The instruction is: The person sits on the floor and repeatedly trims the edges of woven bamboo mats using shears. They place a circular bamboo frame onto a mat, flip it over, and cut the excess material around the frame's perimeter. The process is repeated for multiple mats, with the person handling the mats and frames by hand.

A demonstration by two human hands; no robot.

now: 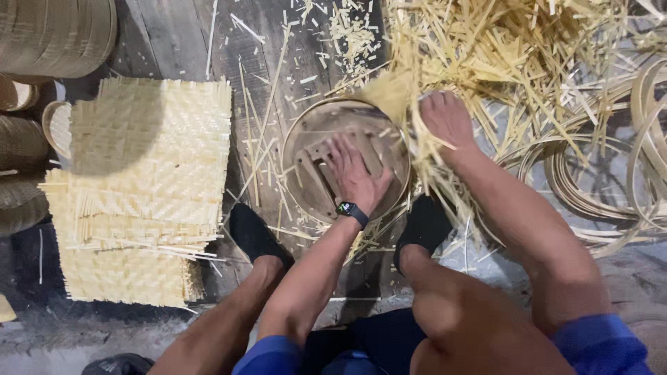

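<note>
The round wooden form (345, 161) lies on the plank floor (174, 42) directly ahead of the person, between the two black-socked feet (256, 236). The left hand (354, 177) rests flat inside it, fingers spread toward 11 o'clock, palm pressing on the wooden slats at the bottom; it is open and grips nothing. A dark smartwatch (352, 210) sits on that wrist.

The right hand (448, 119) sits at the form's rim at about 2 o'clock, curled over the edge where pale bamboo strips (389, 94) bunch up against it. It looks closed on the rim or on the strips, but which of the two cannot be told, since the fingertips are tucked under loose slivers. From the left hand, the rim under the right hand lies toward 1 o'clock, so the right hand is the nearer one to that edge.

A stack of square woven bamboo mats (142, 187) lies at 9 o'clock from the form, well apart. Loose bamboo slivers (514, 62) heap up from 12 to 2 o'clock, and coiled bamboo hoops (597, 187) lie at 3 o'clock. Finished round baskets (48, 35) are cut off by the frame at upper left. The far side of the form's rim is blurred and partly buried.
</note>
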